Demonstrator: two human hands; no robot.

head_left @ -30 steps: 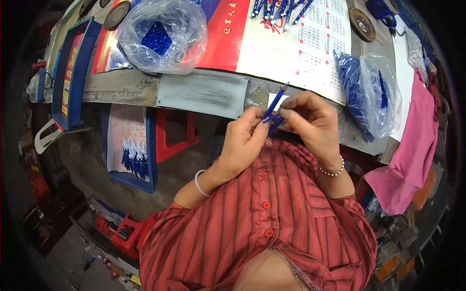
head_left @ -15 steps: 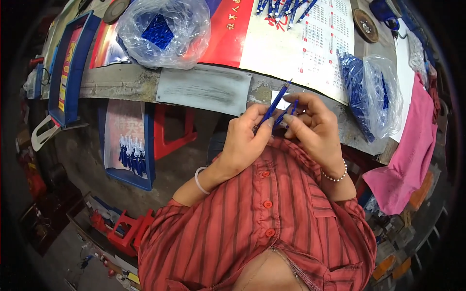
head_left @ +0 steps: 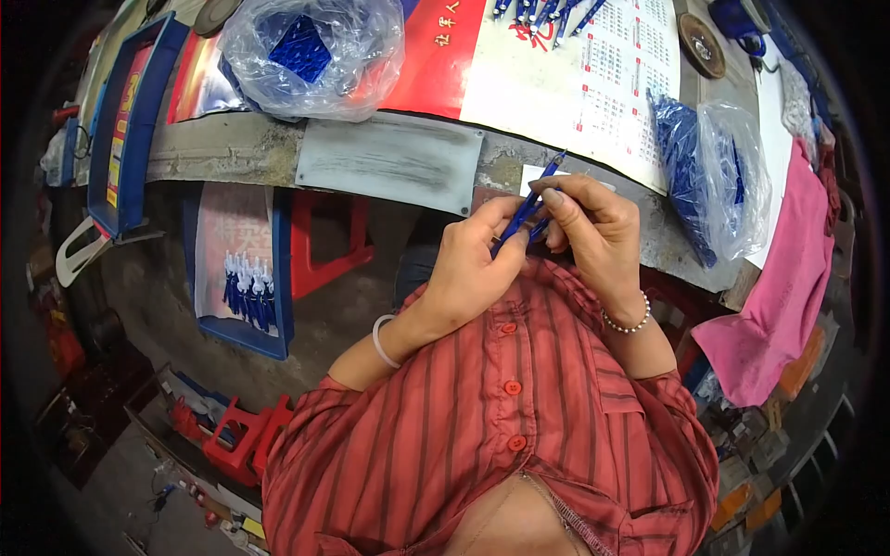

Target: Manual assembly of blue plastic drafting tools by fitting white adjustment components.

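Observation:
In front of my chest, my left hand (head_left: 473,264) is closed around a slim blue pen (head_left: 515,221), which slants up to the right with its thin tip toward the table edge. My right hand (head_left: 598,232) has thumb and forefinger pinched at the upper part of the same pen. Below it, a second short blue piece (head_left: 538,229) shows between the two hands, partly hidden by fingers. Just beyond the fingertips lies a small white card (head_left: 530,176) at the table edge.
A clear bag (head_left: 371,56) with blue parts stands at the far left of the table, another blue-filled bag (head_left: 686,176) at the right. Several blue pens (head_left: 556,18) lie on a calendar sheet (head_left: 528,102). A blue tray (head_left: 243,343) of blue-and-white pieces sits lower, near a red stool (head_left: 324,259).
My right hand has come in closer, its thumb and forefinger moving left from beside the pen onto its upper part. My left hand keeps its hold. The view has shifted slightly.

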